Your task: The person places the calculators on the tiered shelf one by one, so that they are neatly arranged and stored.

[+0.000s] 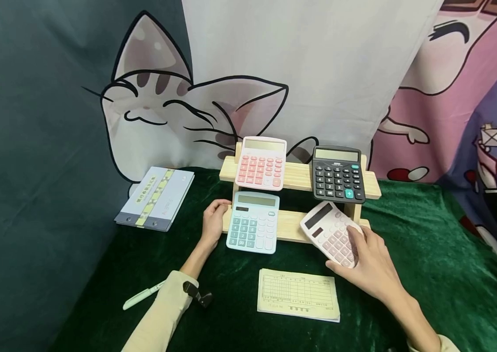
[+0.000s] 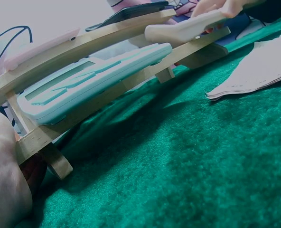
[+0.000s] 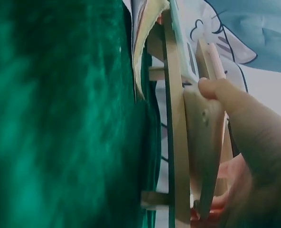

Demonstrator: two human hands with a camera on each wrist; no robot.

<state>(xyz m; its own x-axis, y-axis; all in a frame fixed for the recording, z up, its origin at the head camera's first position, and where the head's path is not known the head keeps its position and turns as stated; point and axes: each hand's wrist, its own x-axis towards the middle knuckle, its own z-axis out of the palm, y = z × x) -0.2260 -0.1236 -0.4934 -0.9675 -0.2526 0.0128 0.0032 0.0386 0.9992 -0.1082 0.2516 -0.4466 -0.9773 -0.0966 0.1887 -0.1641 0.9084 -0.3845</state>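
Observation:
A two-tier wooden rack stands on the table. My left hand grips the left end of its lower board, some fingers hidden under the wood. My right hand holds a pale pink calculator by its lower right part, thumb at the bottom edge. That calculator slants at the right of the lower board, its top toward the left. A light blue calculator leans upright on the same board's left side. On the upper board lean a white calculator with pink keys and a black calculator.
A pad of printed forms lies in front of the rack. Left of the rack is a grey-blue binder with a patterned band. A light green pen lies beside my left sleeve. Green velvet cloth covers the table; a cartoon curtain hangs behind.

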